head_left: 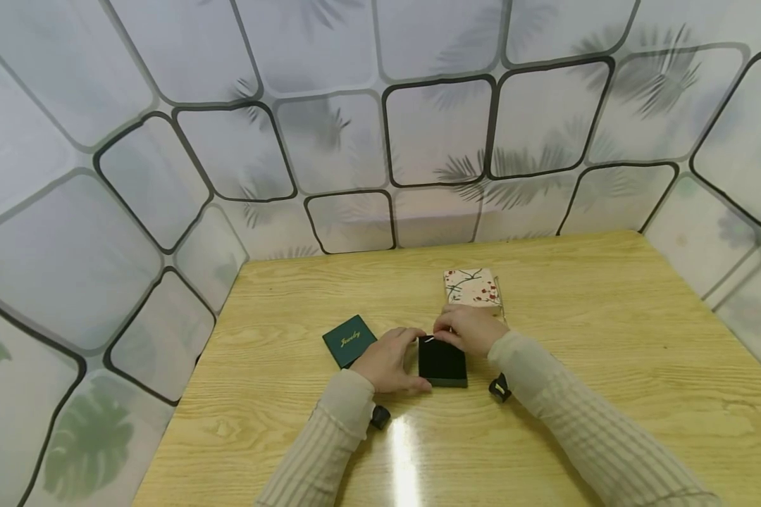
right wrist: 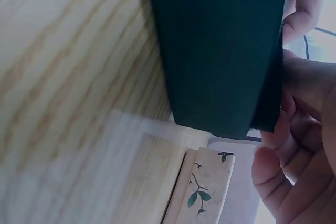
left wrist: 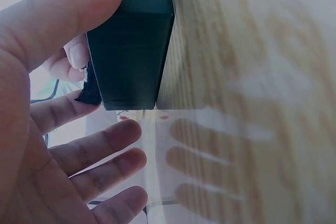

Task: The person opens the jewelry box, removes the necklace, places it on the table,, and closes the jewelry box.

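Note:
A dark green jewelry box lies on the table without its lid, its inside filled by a black padded insert. My left hand holds the box from the left, thumb at the near corner and index finger at the far one. At the far edge, my right hand pinches the insert between thumb and fingers. A raised insert edge shows above the box wall in the right wrist view. In the left wrist view, the insert's corner sticks out beside my index finger.
A green lid lettered "Jewelry" lies left of my left hand. Behind my right hand stands a cream box with a red-blossom branch pattern. The wooden table backs onto a patterned curtain.

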Demonstrator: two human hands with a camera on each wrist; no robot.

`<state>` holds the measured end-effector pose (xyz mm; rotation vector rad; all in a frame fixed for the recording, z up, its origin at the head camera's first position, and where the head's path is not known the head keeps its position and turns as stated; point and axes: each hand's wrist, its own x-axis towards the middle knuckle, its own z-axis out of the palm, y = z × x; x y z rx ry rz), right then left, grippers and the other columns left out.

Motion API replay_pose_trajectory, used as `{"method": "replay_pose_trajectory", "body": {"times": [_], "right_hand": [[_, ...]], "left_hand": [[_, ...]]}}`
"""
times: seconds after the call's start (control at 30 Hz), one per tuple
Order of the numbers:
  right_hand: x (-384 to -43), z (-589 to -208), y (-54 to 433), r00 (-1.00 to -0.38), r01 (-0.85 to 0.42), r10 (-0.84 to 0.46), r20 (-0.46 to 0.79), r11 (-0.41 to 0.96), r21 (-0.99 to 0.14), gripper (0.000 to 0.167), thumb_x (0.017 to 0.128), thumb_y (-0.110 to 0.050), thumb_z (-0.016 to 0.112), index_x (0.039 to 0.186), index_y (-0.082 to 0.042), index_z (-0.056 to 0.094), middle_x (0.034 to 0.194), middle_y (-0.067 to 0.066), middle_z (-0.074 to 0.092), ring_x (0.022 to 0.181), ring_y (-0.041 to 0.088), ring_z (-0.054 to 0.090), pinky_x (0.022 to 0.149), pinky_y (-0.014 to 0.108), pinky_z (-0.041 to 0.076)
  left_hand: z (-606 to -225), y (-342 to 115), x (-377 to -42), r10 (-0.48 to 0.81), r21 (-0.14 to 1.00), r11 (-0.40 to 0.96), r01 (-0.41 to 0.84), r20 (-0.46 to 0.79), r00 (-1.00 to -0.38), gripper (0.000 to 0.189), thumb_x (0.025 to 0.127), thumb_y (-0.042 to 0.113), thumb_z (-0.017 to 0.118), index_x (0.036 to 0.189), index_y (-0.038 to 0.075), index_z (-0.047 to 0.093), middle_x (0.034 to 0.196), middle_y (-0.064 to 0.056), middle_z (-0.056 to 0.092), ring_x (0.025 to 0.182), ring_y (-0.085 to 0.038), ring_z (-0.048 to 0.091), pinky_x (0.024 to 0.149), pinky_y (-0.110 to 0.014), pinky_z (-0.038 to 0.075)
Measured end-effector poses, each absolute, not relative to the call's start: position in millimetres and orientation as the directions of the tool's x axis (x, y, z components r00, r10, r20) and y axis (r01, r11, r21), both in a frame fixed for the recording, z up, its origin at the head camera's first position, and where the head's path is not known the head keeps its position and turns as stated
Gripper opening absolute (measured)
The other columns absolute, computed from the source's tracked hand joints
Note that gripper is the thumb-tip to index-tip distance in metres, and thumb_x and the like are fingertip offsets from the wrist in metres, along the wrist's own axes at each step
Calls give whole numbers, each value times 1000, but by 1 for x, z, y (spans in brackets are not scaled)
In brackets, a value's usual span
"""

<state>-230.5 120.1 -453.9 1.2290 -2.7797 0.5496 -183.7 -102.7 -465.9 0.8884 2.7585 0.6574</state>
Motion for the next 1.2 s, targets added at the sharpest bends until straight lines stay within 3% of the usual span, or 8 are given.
{"method": "replay_pose_trajectory", "body": {"times": [0.4,0.83,1.2], "right_hand": [[-232,-454,119,-699,-704,-697,160,632,-324,6,95,-19,63,91,-16,66,88,-7,57,76,8,53,68,28,49],[-236,-445,110,-696,-699,-707,124,629,-339,9,98,-21,59,92,-16,65,87,-6,55,72,7,51,66,29,48],[-239,-441,103,-738,-652,-670,86,674,-346,10,97,-22,59,91,-16,65,85,-6,55,69,7,50,64,28,47]], "left_hand": [[-466,-102,-183,574,450,739,501,-34,-818,93,73,58,76,144,9,40,138,-5,47,123,-18,48,100,-34,44],[-464,-102,-182,584,444,735,513,-31,-811,90,75,56,76,144,12,41,139,-3,47,125,-18,46,102,-34,42],[-465,-102,-183,589,431,735,524,-22,-808,89,75,55,76,144,11,40,141,-4,47,128,-18,44,103,-34,41]]}}
